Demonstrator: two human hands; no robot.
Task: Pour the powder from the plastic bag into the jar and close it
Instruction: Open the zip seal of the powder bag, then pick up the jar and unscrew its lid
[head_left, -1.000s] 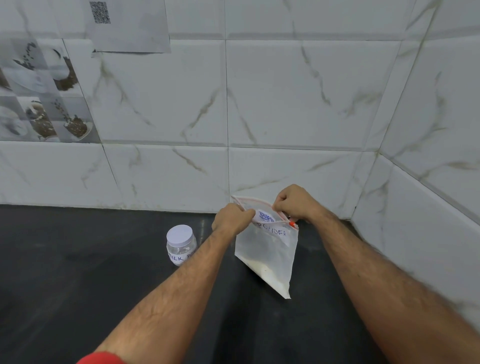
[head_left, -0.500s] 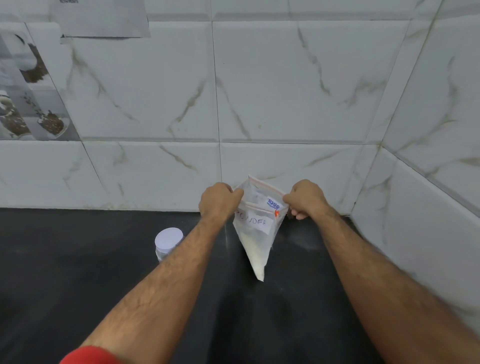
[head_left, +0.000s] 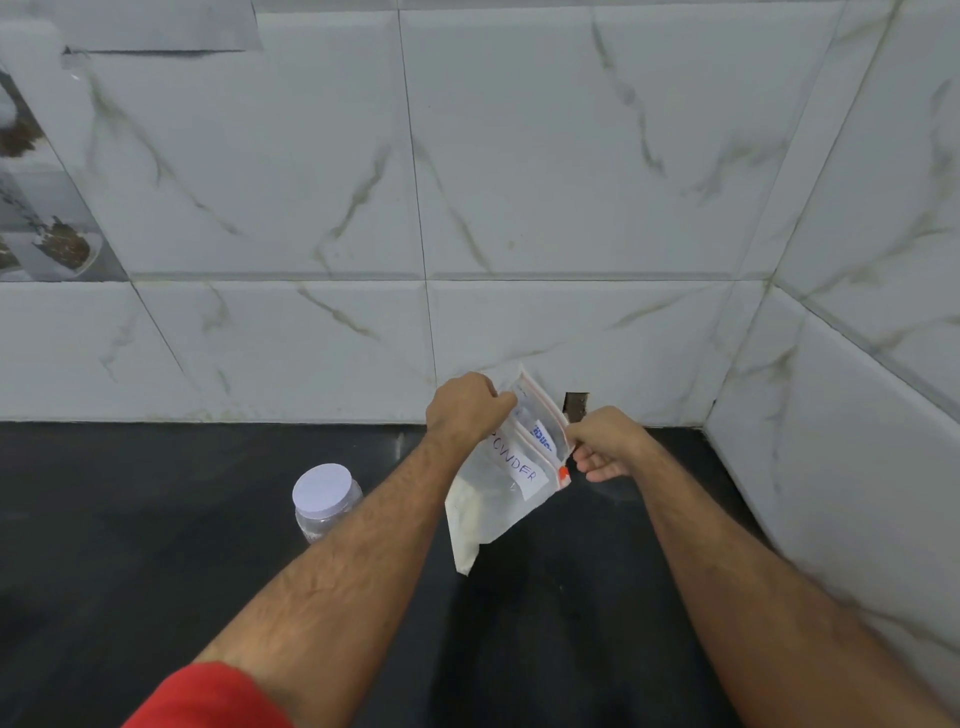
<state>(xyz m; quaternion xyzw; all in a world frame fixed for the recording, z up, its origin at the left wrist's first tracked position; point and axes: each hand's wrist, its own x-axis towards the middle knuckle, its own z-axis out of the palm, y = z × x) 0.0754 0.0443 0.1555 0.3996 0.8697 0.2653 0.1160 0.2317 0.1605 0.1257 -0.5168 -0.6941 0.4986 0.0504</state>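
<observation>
Both forearms reach forward over the dark table (head_left: 156, 519), and the two hands meet at the top of a plastic bag (head_left: 498, 483) held in the air near the tiled wall (head_left: 519, 182). The left hand (head_left: 465, 410) is curled, its grip pinched on the near side of the bag's mouth. The right hand (head_left: 605, 441) has its grip closed on the other side, by the red-edged zip strip. The bag hangs tilted, its lower corner pointing down, with white powder (head_left: 465, 525) gathered along that low edge. A paper label on it reads "POWDER". The jar (head_left: 326, 501) stands on the table to the left of the bag, apart from it, its white lid (head_left: 322, 490) on. A red sleeve (head_left: 208, 699) covers the left upper arm.
</observation>
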